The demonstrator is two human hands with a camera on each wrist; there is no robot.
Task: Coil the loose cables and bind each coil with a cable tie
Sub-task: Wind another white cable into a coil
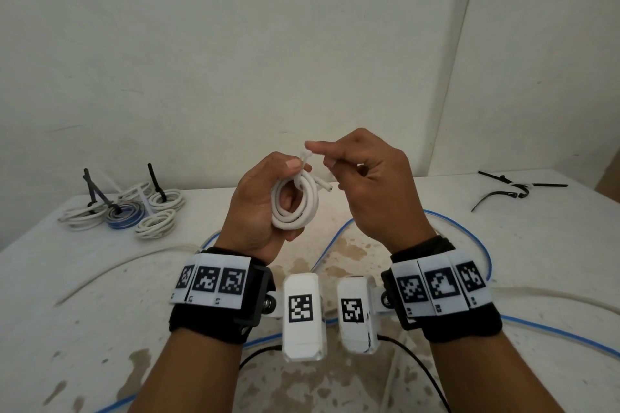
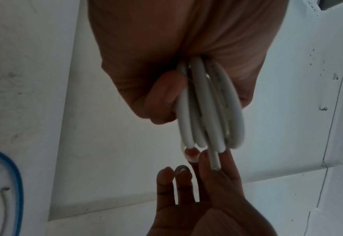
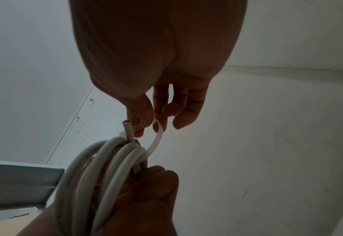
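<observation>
A small coil of white cable point(image 1: 295, 203) point(image 2: 206, 108) point(image 3: 105, 175) is held up above the table, gripped by my left hand point(image 1: 265, 201), whose thumb presses on the coil's top. A white cable tie point(image 1: 304, 157) point(image 3: 156, 138) loops around the strands at the top. My right hand point(image 1: 352, 174) pinches the tie's strap between thumb and forefinger point(image 3: 140, 126), just right of the coil. The cut cable end point(image 1: 327, 186) point(image 3: 126, 126) sticks out toward the right hand.
Several bound coils point(image 1: 134, 211) lie at the table's back left, some with black ties standing up. Loose black cable ties point(image 1: 513, 189) lie at the back right. A blue cable point(image 1: 469, 235) and a white cable point(image 1: 117, 268) trail across the stained white table point(image 1: 100, 329).
</observation>
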